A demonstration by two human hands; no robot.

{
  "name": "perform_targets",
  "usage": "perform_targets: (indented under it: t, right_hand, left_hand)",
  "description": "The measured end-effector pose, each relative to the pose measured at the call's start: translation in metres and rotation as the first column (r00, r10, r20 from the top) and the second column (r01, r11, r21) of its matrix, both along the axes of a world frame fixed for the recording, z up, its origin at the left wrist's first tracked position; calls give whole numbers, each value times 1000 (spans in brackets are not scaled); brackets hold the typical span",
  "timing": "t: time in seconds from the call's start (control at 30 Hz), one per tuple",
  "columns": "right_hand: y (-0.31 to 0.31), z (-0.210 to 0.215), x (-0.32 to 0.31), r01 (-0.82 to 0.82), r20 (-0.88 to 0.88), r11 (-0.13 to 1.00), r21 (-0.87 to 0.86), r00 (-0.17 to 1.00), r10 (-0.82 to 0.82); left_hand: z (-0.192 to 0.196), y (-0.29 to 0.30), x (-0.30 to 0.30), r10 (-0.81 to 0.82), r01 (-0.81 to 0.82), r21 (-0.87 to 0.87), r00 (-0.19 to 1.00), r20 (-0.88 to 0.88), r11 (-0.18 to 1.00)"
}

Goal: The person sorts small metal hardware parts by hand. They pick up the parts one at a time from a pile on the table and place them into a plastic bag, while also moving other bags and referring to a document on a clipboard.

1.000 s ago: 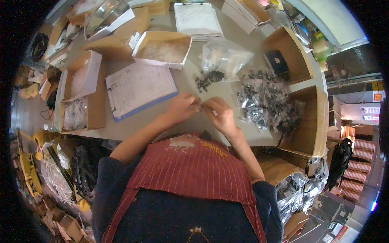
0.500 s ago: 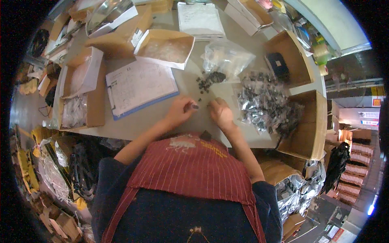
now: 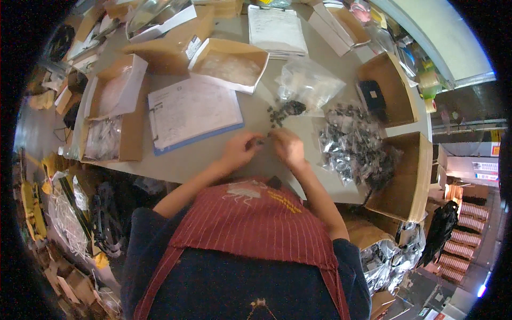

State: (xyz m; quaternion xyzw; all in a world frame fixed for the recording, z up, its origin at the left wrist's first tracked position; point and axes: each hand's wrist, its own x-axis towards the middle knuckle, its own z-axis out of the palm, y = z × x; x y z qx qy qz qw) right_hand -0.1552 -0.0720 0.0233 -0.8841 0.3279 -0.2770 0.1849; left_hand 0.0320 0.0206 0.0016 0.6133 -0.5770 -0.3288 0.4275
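Near the front of the table, my left hand [image 3: 239,152] is closed in a pinch on a small black part [image 3: 260,142], too small to name more closely. Facing it from the right, my right hand [image 3: 289,148] has its fingertips pressed together, with something dark and tiny at their tips. Just beyond my fingers lies a scatter of small black parts [image 3: 276,115], beside the mouth of a clear plastic bag [image 3: 304,80]. Right of my right hand is a heap of small clear bags [image 3: 349,141] with black parts in them.
A blue clipboard [image 3: 208,134] with papers lies left of my hands. Behind it stands an open carton [image 3: 261,74]; another carton [image 3: 130,138] with clear bags is at far left. Open cardboard boxes [image 3: 408,176] edge the right side. Another paper stack [image 3: 274,32] lies at the back.
The whole view has shifted slightly, moving the table items rightward. My right fingertips have come a little closer to my left hand, which still pinches the small black part.
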Motion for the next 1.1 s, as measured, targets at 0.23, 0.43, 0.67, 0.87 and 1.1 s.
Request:
perform_targets:
  t: [0.23, 0.43, 0.67, 0.87, 1.1]
  right_hand:
    - [19, 44, 4, -113, 219, 984, 140, 972, 81]
    - [20, 36, -2, -111, 338, 960, 257, 941, 19]
    - [-16, 23, -14, 237, 48, 917, 320, 963, -266]
    - [-35, -16, -3, 235, -4, 971, 37, 972, -235]
    - [-44, -19, -5, 188, -109, 980, 71, 978, -180]
  left_hand:
    - [-7, -6, -2, -50, 53, 46, 997, -65, 998]
    - [-6, -6, -3, -58, 64, 68, 994, -88, 996]
    - [-8, -8, -3, -33, -2, -162, 976, -216, 987]
    - [12, -8, -4, -15, 18, -83, 999, 38, 996]
    - [15, -7, -5, 24, -26, -62, 999, -43, 998]
